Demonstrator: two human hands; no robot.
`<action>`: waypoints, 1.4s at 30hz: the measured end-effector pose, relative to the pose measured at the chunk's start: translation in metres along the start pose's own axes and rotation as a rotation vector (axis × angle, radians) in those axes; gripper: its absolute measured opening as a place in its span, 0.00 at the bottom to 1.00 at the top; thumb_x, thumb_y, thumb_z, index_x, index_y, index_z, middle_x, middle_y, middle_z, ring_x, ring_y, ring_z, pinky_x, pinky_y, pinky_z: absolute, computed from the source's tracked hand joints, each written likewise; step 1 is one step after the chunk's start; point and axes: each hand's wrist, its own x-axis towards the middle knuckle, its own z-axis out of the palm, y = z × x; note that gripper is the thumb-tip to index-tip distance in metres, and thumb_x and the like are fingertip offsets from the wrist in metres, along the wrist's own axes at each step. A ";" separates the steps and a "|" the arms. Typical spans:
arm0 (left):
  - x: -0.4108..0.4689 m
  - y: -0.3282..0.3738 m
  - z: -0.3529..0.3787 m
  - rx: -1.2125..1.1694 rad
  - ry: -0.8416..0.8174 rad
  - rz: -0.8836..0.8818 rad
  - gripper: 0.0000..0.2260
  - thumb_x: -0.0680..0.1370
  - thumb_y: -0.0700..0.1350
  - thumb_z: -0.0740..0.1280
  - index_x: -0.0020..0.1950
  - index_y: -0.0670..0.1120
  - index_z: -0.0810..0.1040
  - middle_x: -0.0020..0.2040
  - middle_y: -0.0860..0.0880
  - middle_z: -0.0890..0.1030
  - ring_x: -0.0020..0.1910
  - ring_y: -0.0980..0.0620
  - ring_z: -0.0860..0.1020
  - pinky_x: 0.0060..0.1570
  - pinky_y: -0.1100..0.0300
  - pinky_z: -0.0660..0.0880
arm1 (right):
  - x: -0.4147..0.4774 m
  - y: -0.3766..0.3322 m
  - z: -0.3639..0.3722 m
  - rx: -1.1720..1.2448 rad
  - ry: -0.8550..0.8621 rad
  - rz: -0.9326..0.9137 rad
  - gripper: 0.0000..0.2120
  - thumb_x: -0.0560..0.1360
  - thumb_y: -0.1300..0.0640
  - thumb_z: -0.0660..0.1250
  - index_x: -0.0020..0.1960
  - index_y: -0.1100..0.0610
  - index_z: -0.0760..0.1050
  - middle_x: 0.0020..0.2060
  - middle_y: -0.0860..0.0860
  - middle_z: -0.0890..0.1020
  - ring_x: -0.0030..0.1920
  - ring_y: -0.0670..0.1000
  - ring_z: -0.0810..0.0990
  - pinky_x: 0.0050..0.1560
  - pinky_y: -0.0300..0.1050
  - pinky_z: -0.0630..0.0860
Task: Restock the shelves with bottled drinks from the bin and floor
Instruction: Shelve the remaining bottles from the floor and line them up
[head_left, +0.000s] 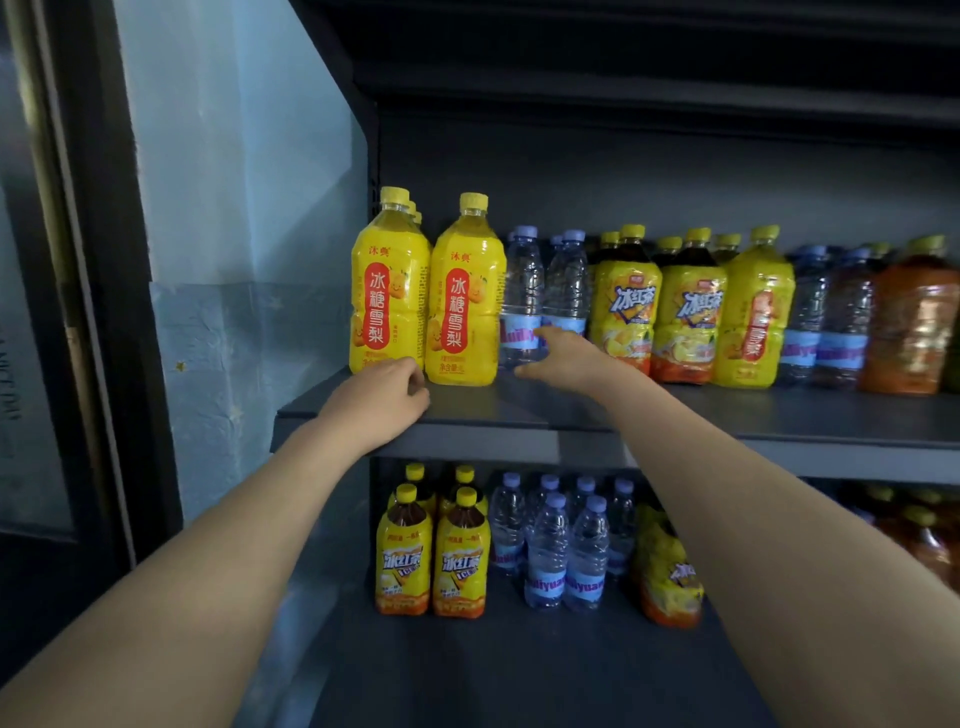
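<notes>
Two tall yellow pear-drink bottles stand at the left end of the upper shelf (727, 415), the left one (389, 291) and the right one (465, 296). My left hand (379, 400) rests on the shelf at their bases with its fingers loosely bent, and it holds nothing. My right hand (566, 358) reaches in with straight fingers and spread thumb. Its fingertips are at the label of a clear water bottle (522, 296) just right of the yellow bottles. More water bottles (569, 286) stand behind it.
Yellow iced-tea bottles (626, 301), more water bottles and orange drinks (909, 317) fill the upper shelf to the right. The lower shelf (519, 675) holds iced tea (431, 556), water bottles (566, 551) and a tipped yellow bottle (665, 571). A blue wall panel (244, 208) stands to the left.
</notes>
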 end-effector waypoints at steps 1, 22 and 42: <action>-0.003 0.005 -0.001 0.000 0.006 -0.008 0.12 0.80 0.48 0.58 0.60 0.45 0.73 0.60 0.47 0.75 0.57 0.49 0.73 0.51 0.55 0.71 | -0.009 0.006 -0.006 -0.041 -0.026 0.009 0.30 0.75 0.54 0.67 0.72 0.61 0.61 0.69 0.57 0.68 0.68 0.56 0.68 0.63 0.44 0.66; -0.060 0.194 0.006 0.165 -0.123 0.028 0.12 0.79 0.48 0.60 0.58 0.44 0.74 0.59 0.46 0.75 0.57 0.47 0.72 0.54 0.55 0.70 | -0.140 0.150 -0.113 -0.312 -0.036 -0.001 0.22 0.76 0.52 0.64 0.66 0.62 0.69 0.63 0.59 0.74 0.62 0.59 0.73 0.60 0.49 0.72; -0.136 0.361 0.090 0.220 -0.204 -0.117 0.12 0.77 0.50 0.60 0.58 0.48 0.74 0.59 0.46 0.73 0.61 0.45 0.71 0.61 0.47 0.70 | -0.229 0.317 -0.170 -0.283 -0.236 -0.011 0.25 0.75 0.49 0.65 0.68 0.57 0.66 0.66 0.58 0.69 0.65 0.61 0.69 0.64 0.58 0.68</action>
